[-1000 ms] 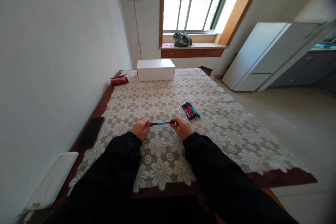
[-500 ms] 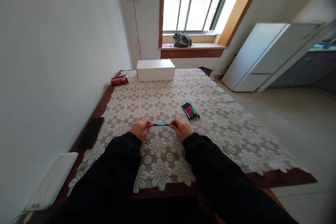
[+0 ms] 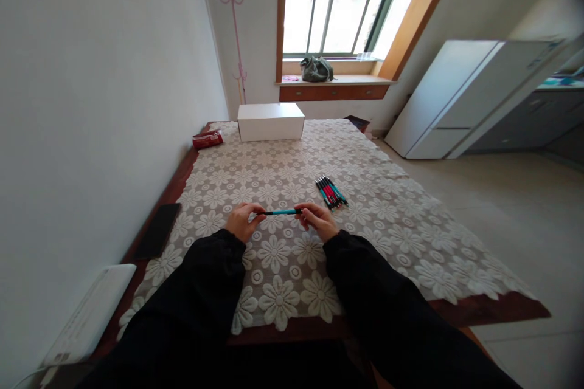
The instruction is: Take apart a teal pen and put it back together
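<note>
A teal and black pen (image 3: 281, 212) lies level between my two hands, just above the tablecloth. My left hand (image 3: 243, 220) pinches its left end between thumb and fingers. At the other end, the fingertips of my right hand (image 3: 319, 220) close around the black tip. Beyond my right hand, several teal, red and black pens (image 3: 331, 191) rest side by side in a slanted row on the cloth.
A lace tablecloth (image 3: 279, 301) covers the dark wooden table. A white box (image 3: 271, 122) stands at the far end, beside a red packet (image 3: 207, 139). Along the left edge lie a black phone-like slab (image 3: 157, 231) and a white device (image 3: 91, 314) with a cable.
The pen has risen slightly and turned about its length, showing more teal. My right hand has shifted a little to the right and its fingers have changed their hold.
</note>
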`<state>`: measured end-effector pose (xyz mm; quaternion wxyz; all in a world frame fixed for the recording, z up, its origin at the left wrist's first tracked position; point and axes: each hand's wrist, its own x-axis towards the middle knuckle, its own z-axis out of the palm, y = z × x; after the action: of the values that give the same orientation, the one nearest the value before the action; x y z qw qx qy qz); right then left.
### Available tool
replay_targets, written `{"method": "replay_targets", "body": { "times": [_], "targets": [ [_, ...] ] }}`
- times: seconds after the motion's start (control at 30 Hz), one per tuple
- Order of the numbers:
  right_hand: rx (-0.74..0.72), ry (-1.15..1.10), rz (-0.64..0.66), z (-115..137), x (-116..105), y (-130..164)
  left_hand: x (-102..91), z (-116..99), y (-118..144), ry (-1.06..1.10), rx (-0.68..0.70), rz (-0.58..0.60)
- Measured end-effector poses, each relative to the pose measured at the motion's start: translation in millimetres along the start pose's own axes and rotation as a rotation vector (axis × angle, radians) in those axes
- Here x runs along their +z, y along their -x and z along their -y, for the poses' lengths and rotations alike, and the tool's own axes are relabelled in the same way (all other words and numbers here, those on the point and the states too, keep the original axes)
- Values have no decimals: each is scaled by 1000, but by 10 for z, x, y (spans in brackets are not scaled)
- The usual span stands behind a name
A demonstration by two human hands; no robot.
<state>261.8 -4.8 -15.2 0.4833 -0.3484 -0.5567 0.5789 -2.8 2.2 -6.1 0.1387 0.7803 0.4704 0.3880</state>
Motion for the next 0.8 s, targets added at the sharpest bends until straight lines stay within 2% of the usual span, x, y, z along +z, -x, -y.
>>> {"method": "replay_targets", "body": {
  "times": [0.17,0.3,0.63,0.73,0.8],
  "targets": [
    [133,-253,198,96,21,46,-12,-41,6,43,44,14],
    [184,-313,258,101,0,63,-20,-43,15,68,80,20],
    [184,-359,205,122,-7,55,-21,-61,14,76,95,4],
    [154,-338,150,114,9,43,-19,-58,12,69,97,-11],
    [121,-307,66,85,9,22,-18,-53,11,65,91,-32]
  ]
}}
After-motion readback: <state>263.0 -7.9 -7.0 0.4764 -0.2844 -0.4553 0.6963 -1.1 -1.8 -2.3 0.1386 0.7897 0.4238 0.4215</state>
